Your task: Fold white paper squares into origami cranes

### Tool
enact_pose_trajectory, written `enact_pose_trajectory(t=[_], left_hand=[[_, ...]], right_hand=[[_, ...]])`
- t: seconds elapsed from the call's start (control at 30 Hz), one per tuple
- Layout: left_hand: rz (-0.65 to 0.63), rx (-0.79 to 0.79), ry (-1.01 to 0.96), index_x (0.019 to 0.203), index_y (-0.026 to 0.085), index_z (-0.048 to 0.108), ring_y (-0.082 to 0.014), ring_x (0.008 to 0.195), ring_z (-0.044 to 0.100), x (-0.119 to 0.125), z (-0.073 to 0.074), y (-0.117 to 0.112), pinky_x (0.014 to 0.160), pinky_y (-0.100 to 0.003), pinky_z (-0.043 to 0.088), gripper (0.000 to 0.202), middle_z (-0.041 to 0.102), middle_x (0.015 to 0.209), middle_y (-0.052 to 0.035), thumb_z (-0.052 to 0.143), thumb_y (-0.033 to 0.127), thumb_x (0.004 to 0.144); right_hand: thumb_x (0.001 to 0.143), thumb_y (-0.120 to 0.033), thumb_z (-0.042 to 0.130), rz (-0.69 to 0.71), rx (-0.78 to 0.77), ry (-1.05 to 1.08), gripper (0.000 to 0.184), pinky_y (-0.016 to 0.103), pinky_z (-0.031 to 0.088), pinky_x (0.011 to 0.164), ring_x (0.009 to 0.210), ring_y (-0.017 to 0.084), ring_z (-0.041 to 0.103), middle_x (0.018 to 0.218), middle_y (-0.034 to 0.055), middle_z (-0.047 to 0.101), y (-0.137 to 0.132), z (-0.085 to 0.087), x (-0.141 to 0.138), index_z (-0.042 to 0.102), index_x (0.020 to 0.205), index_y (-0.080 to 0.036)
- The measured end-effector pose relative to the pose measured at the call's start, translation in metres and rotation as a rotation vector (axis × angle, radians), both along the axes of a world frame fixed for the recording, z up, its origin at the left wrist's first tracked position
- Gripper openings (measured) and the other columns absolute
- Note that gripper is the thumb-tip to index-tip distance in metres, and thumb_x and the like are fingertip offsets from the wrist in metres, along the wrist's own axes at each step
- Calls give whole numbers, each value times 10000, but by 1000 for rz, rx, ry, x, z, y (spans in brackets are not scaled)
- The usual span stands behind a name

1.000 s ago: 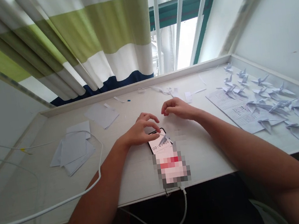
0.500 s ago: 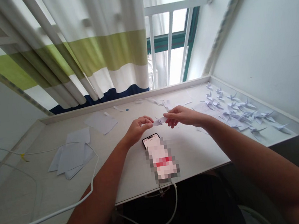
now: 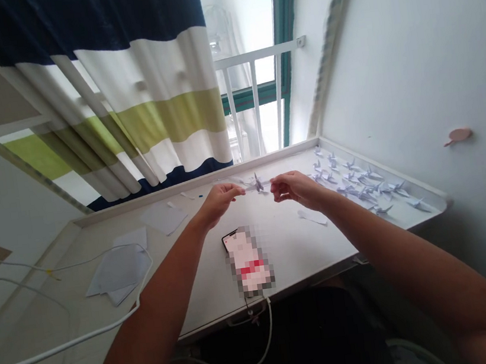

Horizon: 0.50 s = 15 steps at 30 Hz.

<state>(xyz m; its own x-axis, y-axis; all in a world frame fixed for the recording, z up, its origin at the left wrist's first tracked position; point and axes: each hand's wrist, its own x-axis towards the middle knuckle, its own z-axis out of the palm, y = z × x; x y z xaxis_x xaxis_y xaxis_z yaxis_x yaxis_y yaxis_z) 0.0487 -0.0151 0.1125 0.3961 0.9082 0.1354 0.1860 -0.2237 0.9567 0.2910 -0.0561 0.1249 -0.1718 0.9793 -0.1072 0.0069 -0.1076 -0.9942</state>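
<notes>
Above the desk, a small white folded paper crane [image 3: 258, 183] is stretched between my two hands. My left hand [image 3: 222, 201] is closed, thumb and fingers pinching the crane's left wing tip. My right hand [image 3: 294, 189] pinches the opposite side, its other fingers curled; the exact grip there is partly hidden. The crane's narrow points stick up and down in the middle. Below the hands lies a phone [image 3: 249, 265] with a blurred screen, a white cable plugged into its near end.
Several finished paper cranes [image 3: 371, 186] lie along the desk's right side. Loose paper sheets [image 3: 120, 272] rest at the left, with another sheet [image 3: 164, 216] farther back. A paper strip [image 3: 312, 216] lies near my right forearm. A white cable [image 3: 68, 349] crosses the left side.
My hands have drawn slightly apart, and the crane between them now shows its points more spread. The camera view has tilted up and turned right.
</notes>
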Motion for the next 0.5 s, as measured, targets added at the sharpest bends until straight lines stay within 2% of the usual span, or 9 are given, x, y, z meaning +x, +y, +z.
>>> enact_pose_trajectory(t=[0.17, 0.33, 0.43, 0.5], left_hand=[[-40, -8, 48, 807, 177, 789, -228, 903, 642, 29, -1, 4, 841, -365, 452, 261, 776, 906, -84, 715, 426, 787], [-112, -90, 79, 800, 168, 776, -239, 939, 668, 68, -7, 15, 870, -380, 457, 243, 781, 929, -98, 705, 396, 752], [-172, -129, 114, 742, 171, 744, -243, 945, 674, 97, -11, 29, 865, -376, 459, 235, 776, 916, -102, 681, 396, 725], [-200, -140, 145, 723, 172, 734, -250, 955, 674, 117, -14, 40, 854, -376, 452, 236, 773, 914, -107, 673, 399, 717]], right_hand=[[960, -299, 631, -33, -46, -100, 283, 290, 557, 694, 637, 151, 669, 697, 69, 687, -7, -7, 27, 719, 757, -122], [975, -291, 626, -119, -35, -118, 208, 282, 567, 689, 659, 149, 689, 757, 60, 708, -7, -9, 63, 736, 906, -128], [945, -232, 637, -132, -48, -211, 191, 275, 558, 673, 670, 149, 689, 776, 80, 718, -5, -7, 89, 728, 822, -117], [899, -171, 641, -85, -77, -315, 171, 269, 547, 662, 678, 153, 687, 762, 89, 720, -4, -4, 107, 717, 756, -116]])
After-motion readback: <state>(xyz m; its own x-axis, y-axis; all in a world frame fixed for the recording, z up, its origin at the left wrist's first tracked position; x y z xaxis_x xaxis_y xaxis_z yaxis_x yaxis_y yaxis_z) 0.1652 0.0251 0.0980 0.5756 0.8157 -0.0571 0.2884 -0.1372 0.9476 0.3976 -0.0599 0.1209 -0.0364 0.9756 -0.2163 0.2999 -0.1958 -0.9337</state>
